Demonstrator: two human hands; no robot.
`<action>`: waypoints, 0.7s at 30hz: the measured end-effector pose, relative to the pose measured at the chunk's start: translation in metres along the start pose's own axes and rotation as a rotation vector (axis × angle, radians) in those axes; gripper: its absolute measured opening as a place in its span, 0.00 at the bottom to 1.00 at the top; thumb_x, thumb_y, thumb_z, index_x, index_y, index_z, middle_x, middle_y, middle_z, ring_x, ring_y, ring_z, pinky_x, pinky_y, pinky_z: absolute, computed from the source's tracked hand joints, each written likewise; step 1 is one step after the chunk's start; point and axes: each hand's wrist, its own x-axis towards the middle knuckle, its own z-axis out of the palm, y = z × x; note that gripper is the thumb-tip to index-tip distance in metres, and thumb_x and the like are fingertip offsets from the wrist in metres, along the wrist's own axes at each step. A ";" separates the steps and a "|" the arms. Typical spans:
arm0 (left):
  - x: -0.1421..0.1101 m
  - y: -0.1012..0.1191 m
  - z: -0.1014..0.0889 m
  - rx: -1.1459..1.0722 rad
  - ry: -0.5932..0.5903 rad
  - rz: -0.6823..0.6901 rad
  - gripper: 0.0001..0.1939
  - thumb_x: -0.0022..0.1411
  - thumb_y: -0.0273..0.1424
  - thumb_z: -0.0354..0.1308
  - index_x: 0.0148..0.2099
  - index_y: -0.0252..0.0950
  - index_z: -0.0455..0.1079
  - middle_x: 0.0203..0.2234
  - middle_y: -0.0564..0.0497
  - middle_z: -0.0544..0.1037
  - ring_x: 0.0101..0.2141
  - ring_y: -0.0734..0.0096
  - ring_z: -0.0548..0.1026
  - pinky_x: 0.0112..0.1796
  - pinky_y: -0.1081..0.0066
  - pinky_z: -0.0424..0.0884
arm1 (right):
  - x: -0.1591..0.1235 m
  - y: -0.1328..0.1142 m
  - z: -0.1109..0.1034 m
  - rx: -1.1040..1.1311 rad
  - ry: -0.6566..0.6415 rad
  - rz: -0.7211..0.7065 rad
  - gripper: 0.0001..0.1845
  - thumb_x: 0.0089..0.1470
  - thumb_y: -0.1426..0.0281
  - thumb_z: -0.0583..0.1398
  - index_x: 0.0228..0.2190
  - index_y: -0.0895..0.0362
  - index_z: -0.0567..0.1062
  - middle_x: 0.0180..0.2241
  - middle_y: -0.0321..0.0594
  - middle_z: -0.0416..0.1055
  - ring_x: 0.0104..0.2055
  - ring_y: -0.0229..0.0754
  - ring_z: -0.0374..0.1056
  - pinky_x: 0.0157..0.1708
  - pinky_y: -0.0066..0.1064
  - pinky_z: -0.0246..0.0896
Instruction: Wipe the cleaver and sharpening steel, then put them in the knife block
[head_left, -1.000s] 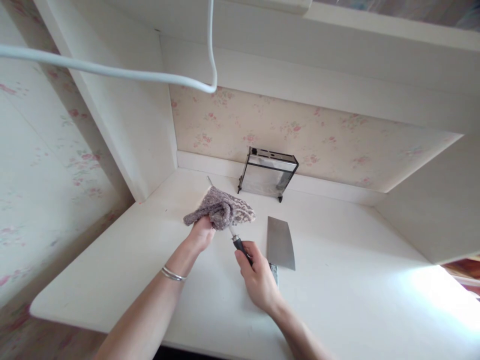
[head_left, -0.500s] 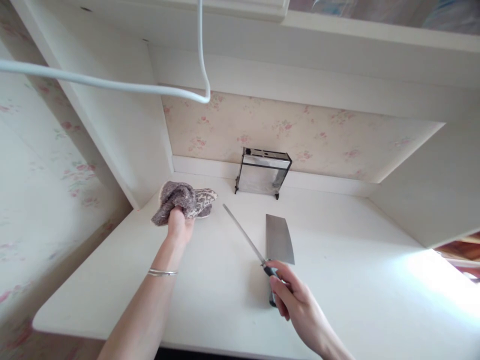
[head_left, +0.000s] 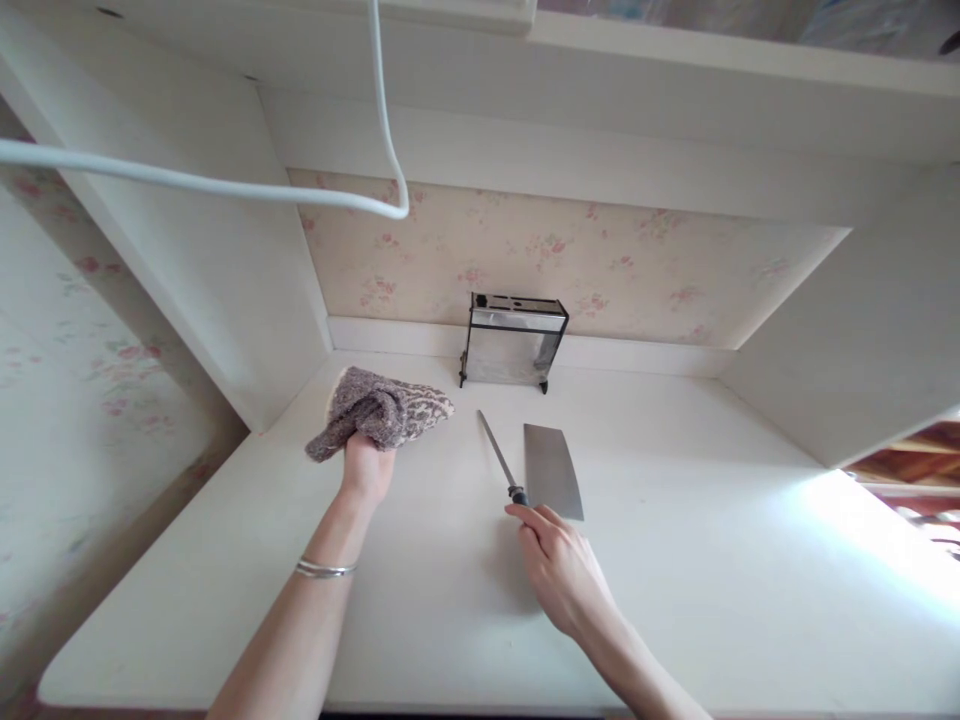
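Note:
My left hand (head_left: 367, 470) is closed around a bunched brown-and-white patterned cloth (head_left: 382, 408), held over the left part of the white table. In my right hand (head_left: 553, 560) is a sharpening steel (head_left: 496, 450), gripped by its dark handle, with the thin rod slanting up and to the left. A cleaver (head_left: 553, 472) lies on the table just beyond my right hand. Its broad grey blade shows, while its handle is hidden behind the hand. The steel's rod is apart from both the cloth and the blade.
A knife block (head_left: 511, 345) with clear sides and a slotted black top stands at the back of the table (head_left: 697, 560). White panels close in the left and right, with a shelf overhead. A white cable (head_left: 225, 187) hangs across the upper left.
My right hand has turned and moved slightly up and left, so the steel's rod points more steeply away. The cloth has shifted a little right and spread. The view has swung slightly right.

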 end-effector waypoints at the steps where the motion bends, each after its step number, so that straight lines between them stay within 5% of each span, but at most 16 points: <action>1: -0.001 -0.001 0.000 0.008 -0.012 0.007 0.08 0.48 0.29 0.60 0.35 0.36 0.74 0.35 0.50 0.80 0.43 0.63 0.74 0.47 0.63 0.68 | 0.000 -0.003 0.001 -0.042 -0.009 -0.013 0.23 0.59 0.70 0.44 0.47 0.48 0.74 0.40 0.39 0.73 0.38 0.44 0.70 0.36 0.32 0.57; 10: -0.020 -0.019 0.004 0.119 -0.074 -0.047 0.18 0.43 0.28 0.67 0.40 0.39 0.73 0.39 0.51 0.79 0.49 0.62 0.71 0.52 0.63 0.64 | 0.007 -0.022 0.020 -0.349 -0.061 -0.249 0.17 0.56 0.70 0.49 0.27 0.52 0.77 0.28 0.41 0.75 0.30 0.43 0.71 0.27 0.30 0.49; 21: -0.035 -0.028 0.008 0.267 -0.255 -0.215 0.18 0.46 0.33 0.68 0.42 0.35 0.73 0.38 0.48 0.79 0.49 0.59 0.71 0.55 0.58 0.61 | 0.008 -0.018 0.019 -0.254 -0.091 -0.293 0.14 0.57 0.69 0.51 0.29 0.52 0.77 0.28 0.40 0.75 0.29 0.43 0.71 0.28 0.29 0.52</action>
